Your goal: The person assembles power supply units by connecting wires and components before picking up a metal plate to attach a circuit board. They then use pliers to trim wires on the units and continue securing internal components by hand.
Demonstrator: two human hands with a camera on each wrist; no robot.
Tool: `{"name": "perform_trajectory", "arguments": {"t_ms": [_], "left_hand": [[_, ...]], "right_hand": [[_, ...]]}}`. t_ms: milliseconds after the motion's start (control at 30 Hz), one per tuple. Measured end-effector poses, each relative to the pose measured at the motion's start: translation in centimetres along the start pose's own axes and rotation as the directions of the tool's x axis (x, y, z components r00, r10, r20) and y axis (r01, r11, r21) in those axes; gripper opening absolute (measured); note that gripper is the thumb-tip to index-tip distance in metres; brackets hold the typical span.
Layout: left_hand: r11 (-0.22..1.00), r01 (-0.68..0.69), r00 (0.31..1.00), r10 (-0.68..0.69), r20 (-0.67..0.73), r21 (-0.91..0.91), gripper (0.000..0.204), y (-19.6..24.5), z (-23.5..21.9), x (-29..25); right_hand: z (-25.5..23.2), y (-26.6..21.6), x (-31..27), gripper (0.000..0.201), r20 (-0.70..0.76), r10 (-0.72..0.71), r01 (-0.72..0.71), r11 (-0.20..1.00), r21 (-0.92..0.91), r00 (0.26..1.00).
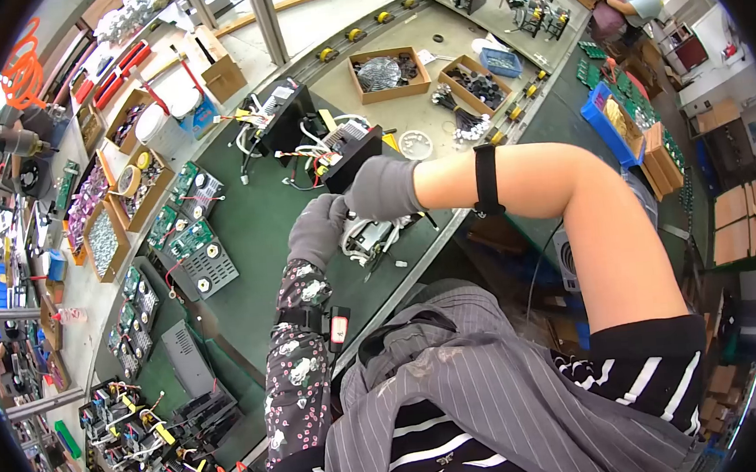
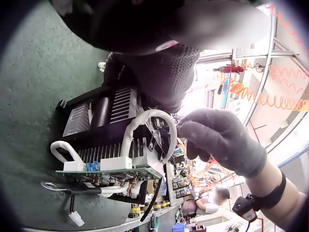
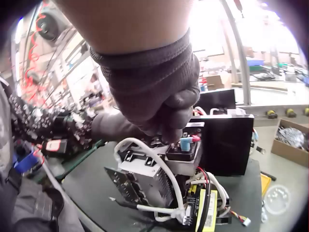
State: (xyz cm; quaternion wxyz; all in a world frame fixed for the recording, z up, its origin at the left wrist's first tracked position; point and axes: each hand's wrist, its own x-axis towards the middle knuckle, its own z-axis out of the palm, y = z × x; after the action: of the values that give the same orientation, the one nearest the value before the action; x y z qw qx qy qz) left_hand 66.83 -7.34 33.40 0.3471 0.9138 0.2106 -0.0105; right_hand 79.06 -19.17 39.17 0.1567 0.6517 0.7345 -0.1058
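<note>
Both hands wear grey gloves and meet over the top of an electronic unit (image 3: 145,179) with finned metal heat sinks (image 2: 123,104), a circuit board (image 2: 111,171) and thick white cables (image 2: 140,121). My right hand (image 1: 383,188) has curled fingers, thumb and forefinger pinching at the unit's top; what small piece they pinch I cannot tell. Against it from the left comes my left hand (image 1: 317,230), its fingertips hidden behind the unit and the other hand. Close by the right fingertips in the right wrist view are blue and red wire terminals (image 3: 186,143).
Beyond the hands stands another unit with a black panel (image 1: 356,162). Boards on metal plates (image 1: 202,259) lie left on the green bench. Cardboard boxes of parts (image 1: 389,74) and a bundle of cables (image 1: 467,122) lie behind. Another person (image 1: 630,3) is far right.
</note>
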Motion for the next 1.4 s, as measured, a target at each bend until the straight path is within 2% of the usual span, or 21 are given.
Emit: {"name": "perform_trajectory", "arguments": {"t_ms": [100,167,200,233,267,300,333,367,433,533,567,633,667,700,767,800,900,1000,1167,1300,1400], "left_hand": [[1.0,-0.003,1.0,0.003,0.004,-0.003,0.034,0.0,0.1,0.2],[1.0,-0.015,1.0,0.015,-0.003,-0.009,0.034,0.1,0.1,0.1],[1.0,-0.007,1.0,0.007,-0.013,-0.016,0.034,0.1,0.2,0.0],[1.0,0.001,1.0,-0.002,-0.024,-0.022,0.034,0.0,0.2,0.0],[1.0,0.001,1.0,-0.002,-0.025,-0.028,0.033,-0.4,0.5,0.2],[0.999,0.002,1.0,-0.003,-0.022,-0.032,0.033,-0.3,0.6,0.2],[1.0,-0.007,1.0,0.006,-0.029,-0.029,0.033,-0.2,0.5,0.2],[1.0,-0.012,0.999,0.011,-0.038,-0.026,0.033,-0.3,0.5,0.2],[1.0,0.0,0.999,0.0,-0.041,-0.009,0.033,-0.4,0.7,0.4],[0.997,-0.065,0.996,0.063,-0.063,-0.03,0.034,-0.9,0.9,0.4],[0.998,-0.058,0.997,0.056,-0.049,-0.034,0.034,-1.0,1.0,0.5],[0.999,-0.033,0.999,0.032,-0.015,-0.04,0.037,-0.7,0.8,0.4],[0.999,-0.037,0.999,0.037,-0.013,-0.022,0.038,-0.8,0.9,0.4],[0.999,-0.044,0.999,0.044,-0.013,-0.002,0.039,-0.9,0.9,0.6],[1.0,-0.021,1.0,0.021,-0.006,0.0,0.04,-0.9,0.8,0.6],[1.0,-0.021,1.0,0.021,0.008,0.006,0.04,-0.8,0.8,0.6],[1.0,-0.01,1.0,0.01,-0.019,0.009,0.04,-0.6,0.7,0.4],[0.999,-0.048,0.998,0.048,-0.047,-0.005,0.039,-1.2,1.1,0.7],[1.0,-0.018,1.0,0.018,-0.01,0.005,0.039,-0.8,0.7,0.8],[1.0,-0.016,1.0,0.016,0.026,-0.001,0.043,-0.6,0.5,0.9],[1.0,-0.008,0.999,0.007,0.043,0.022,0.047,-0.4,0.3,0.8]], "right_hand": [[2.0,1.1,-0.7,0.022,-0.065,0.133,-0.124,0.984,0.128,0.989],[4.1,0.8,-0.9,0.03,-0.157,0.384,-0.251,0.811,0.528,0.91],[3.3,0.2,-1.6,0.031,-0.097,0.39,-0.209,0.668,0.715,0.916],[2.5,-0.8,-1.8,0.031,-0.092,0.39,-0.212,0.666,0.715,0.916],[1.7,-1.8,-1.6,0.031,0.105,0.558,-0.272,0.225,0.936,0.823],[1.4,-2.5,-1.2,0.033,0.355,0.602,-0.235,-0.272,0.933,0.715],[2.7,-2.6,0.3,0.027,0.395,0.579,-0.049,-0.522,0.852,0.713],[4.1,-2.5,1.3,0.02,0.485,0.523,0.069,-0.727,0.684,0.701],[4.1,-2.8,1.9,0.021,0.535,0.535,0.222,-0.811,0.541,0.654],[4.3,-2.8,0.9,0.015,0.468,0.551,0.159,-0.747,0.645,0.691],[4.2,-2.2,0.2,0.021,0.457,0.556,0.04,-0.664,0.746,0.694],[3.9,-1.2,-1.3,0.035,0.215,0.632,-0.11,-0.202,0.973,0.744],[4.8,-0.4,-1.4,0.033,-0.155,0.707,-0.192,0.386,0.903,0.69],[2.7,-1.0,-2.1,0.03,-0.32,0.687,-0.358,0.652,0.668,0.653],[1.1,-1.3,-2.1,0.016,-0.469,0.52,-0.348,0.845,0.406,0.714],[1.1,-1.2,-1.5,0.015,-0.444,0.42,-0.369,0.908,0.201,0.792],[1.0,-1.3,-0.3,0.01,-0.39,0.267,-0.291,0.957,-0.005,0.881],[-0.3,-0.8,0.7,0.011,-0.166,0.233,-0.247,0.966,-0.073,0.958],[-1.8,-1.2,2.1,0.014,0.114,0.246,-0.206,0.938,-0.279,0.963],[-2.7,-0.7,2.1,0.027,0.178,0.39,-0.354,0.913,-0.201,0.904],[-2.3,1.2,2.0,0.039,0.254,0.381,-0.397,0.918,0.01,0.889]]}}
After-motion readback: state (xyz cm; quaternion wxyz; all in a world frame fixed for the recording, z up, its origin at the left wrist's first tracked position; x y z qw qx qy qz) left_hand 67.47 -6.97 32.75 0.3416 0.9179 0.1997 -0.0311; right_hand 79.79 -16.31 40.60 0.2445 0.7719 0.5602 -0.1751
